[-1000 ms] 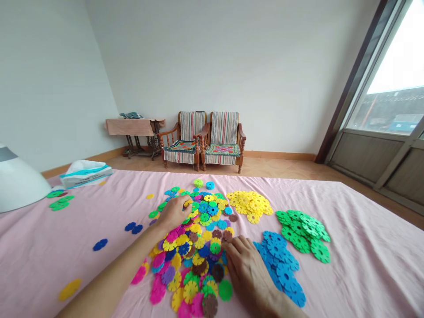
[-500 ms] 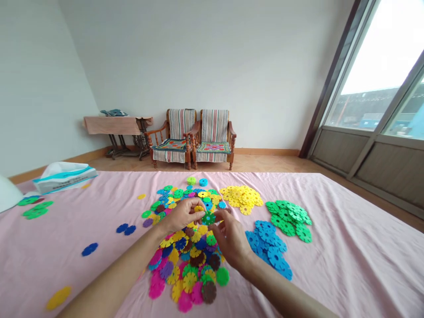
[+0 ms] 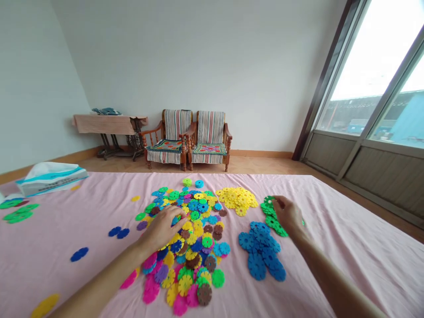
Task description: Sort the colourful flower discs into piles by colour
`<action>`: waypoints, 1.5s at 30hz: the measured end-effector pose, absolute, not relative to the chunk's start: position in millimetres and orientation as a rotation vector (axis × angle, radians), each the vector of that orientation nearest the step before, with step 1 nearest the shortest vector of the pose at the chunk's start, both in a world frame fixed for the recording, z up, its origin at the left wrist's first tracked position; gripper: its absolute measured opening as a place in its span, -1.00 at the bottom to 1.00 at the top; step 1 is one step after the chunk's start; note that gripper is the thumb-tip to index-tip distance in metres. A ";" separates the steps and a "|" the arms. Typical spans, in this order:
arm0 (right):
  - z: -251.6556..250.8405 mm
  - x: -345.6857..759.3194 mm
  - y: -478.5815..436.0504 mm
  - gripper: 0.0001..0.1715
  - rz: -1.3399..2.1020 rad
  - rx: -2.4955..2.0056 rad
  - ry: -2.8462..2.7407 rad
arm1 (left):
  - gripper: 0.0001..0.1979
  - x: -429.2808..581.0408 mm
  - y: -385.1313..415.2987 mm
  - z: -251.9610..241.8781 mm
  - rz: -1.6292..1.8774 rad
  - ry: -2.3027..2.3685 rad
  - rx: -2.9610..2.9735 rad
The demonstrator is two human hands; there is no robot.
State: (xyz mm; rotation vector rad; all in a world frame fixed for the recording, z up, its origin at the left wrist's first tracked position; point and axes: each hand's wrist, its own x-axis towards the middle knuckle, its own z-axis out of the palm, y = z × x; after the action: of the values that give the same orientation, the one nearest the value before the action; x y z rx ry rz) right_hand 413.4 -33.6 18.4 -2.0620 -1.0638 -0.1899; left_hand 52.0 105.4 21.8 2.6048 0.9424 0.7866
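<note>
A loose heap of mixed snowflake building discs (image 3: 190,254) in many colours lies in the middle of the cloth. My left hand (image 3: 162,227) is low over the heap's left side, its fingers curved and the thumb apart from them. Discs show in the gap, and I see none held. Off to the right, my right hand (image 3: 289,214) pinches a green snowflake disc (image 3: 269,200) between thumb and fingers above the pile of green discs (image 3: 272,221). The hand hides part of that pile. Nearby lie a pile of yellow discs (image 3: 236,198) and a pile of blue discs (image 3: 261,251).
A pink cloth (image 3: 347,247) covers the surface. Far left stands a tissue pack (image 3: 53,179), with green discs (image 3: 21,213) near it. A few dark blue discs (image 3: 79,254) and a yellow disc (image 3: 45,305) lie left of the heap. Two wooden chairs (image 3: 210,148) stand beyond.
My right hand has moved right, from over the heap to the green pile, carrying the green disc. My left hand has shifted slightly left and down onto the heap. The view has turned a little right.
</note>
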 end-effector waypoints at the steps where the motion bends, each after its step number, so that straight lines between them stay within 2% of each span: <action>1: 16.0 429.3 -36.5 -0.50 -0.188 -2.100 -0.995 | -0.82 48.5 103.4 19.2 0.795 0.940 2.613; 5: 0.1 472.8 -46.8 -0.48 -0.183 -2.206 -0.774 | -0.84 41.2 100.4 9.0 0.867 0.927 2.622; 11: -11.2 477.8 -49.5 -0.51 -0.292 -2.253 -0.766 | -0.85 40.7 102.8 1.5 0.935 0.933 2.614; 15: 4.3 435.6 -35.2 -0.62 -0.272 -2.109 -0.988 | -0.84 40.5 100.8 0.8 0.922 0.938 2.637; 20: 21.5 345.0 -11.6 -0.73 -0.045 -1.821 -1.491 | -0.82 39.7 99.9 0.9 0.905 0.896 2.660; 23: 22.0 298.4 1.7 -0.71 0.063 -1.675 -1.882 | -0.79 38.7 100.9 0.3 0.881 0.860 2.671; 27: 23.6 262.4 28.8 -0.72 0.006 -1.706 -2.124 | -0.77 37.7 101.8 0.6 0.832 0.850 2.686; 36: 27.4 229.3 85.9 -0.65 -0.072 -1.787 -2.195 | -0.75 39.0 97.5 6.5 0.800 0.872 2.703; 41: 24.5 229.5 79.6 -0.73 -0.066 -1.806 -2.208 | -0.75 38.6 97.3 6.0 0.803 0.869 2.700; 45: 23.5 235.1 64.8 -0.71 -0.007 -1.833 -2.161 | -0.76 38.4 98.5 4.7 0.803 0.865 2.683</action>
State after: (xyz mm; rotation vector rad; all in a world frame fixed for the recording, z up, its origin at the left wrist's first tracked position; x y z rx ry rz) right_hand 235.1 64.8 23.5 -1.8330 -2.1615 -0.0072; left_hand 38.4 98.5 4.7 2.6833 0.8653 0.8029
